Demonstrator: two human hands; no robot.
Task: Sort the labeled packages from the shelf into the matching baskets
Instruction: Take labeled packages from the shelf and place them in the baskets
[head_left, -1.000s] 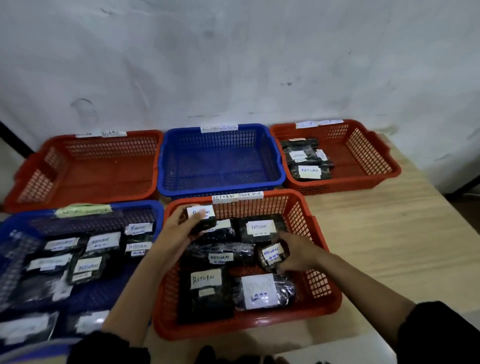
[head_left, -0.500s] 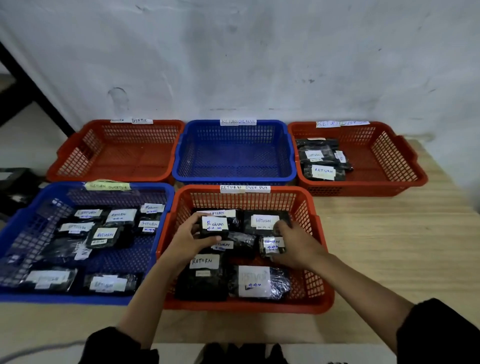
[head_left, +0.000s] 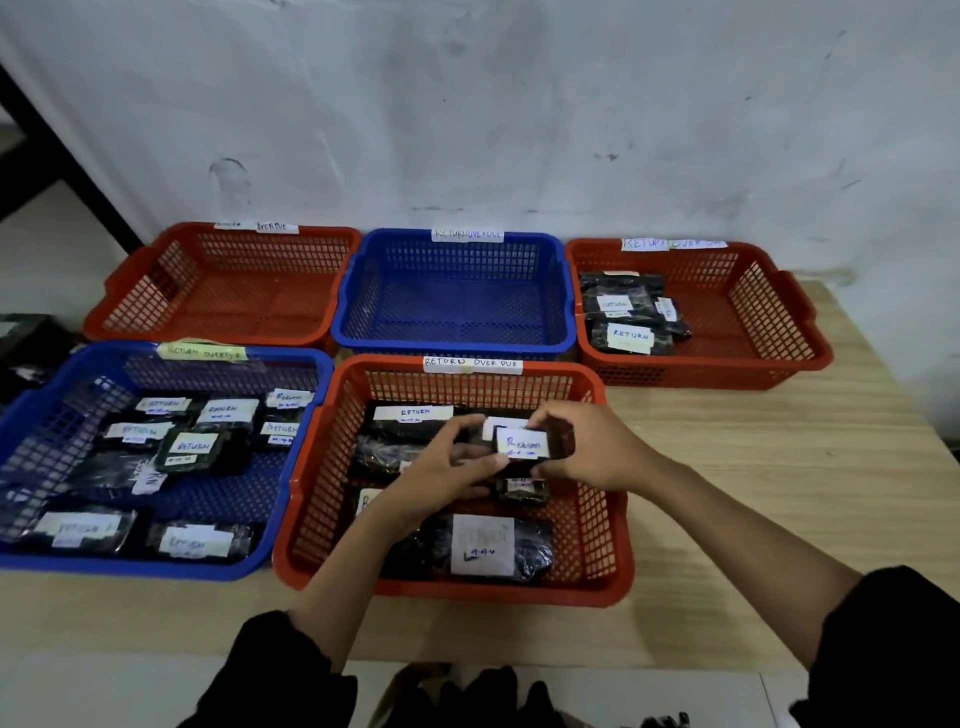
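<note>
Both hands are over the near red basket (head_left: 605, 540), which carries a "RETURN OVER DUE" tag and several black packages with white labels. Between them they hold a small black package (head_left: 522, 446) whose white label reads "Return". My left hand (head_left: 447, 467) grips its left side from below. My right hand (head_left: 582, 447) pinches its right edge, fingers curled over the top. A large-labelled package (head_left: 485, 545) lies at the basket's front. My hands hide part of the packages beneath them.
A near blue basket (head_left: 31, 415) on the left holds several labelled packages. Along the wall stand a red basket (head_left: 130, 291) and a blue basket (head_left: 457, 340), both without packages, and a red basket (head_left: 753, 312) with a few packages. Bare wooden table (head_left: 779, 467) lies to the right.
My left hand carried the small package rightward from the basket's back left toward its middle. My right hand left the package it touched and took hold of the small package's right edge.
</note>
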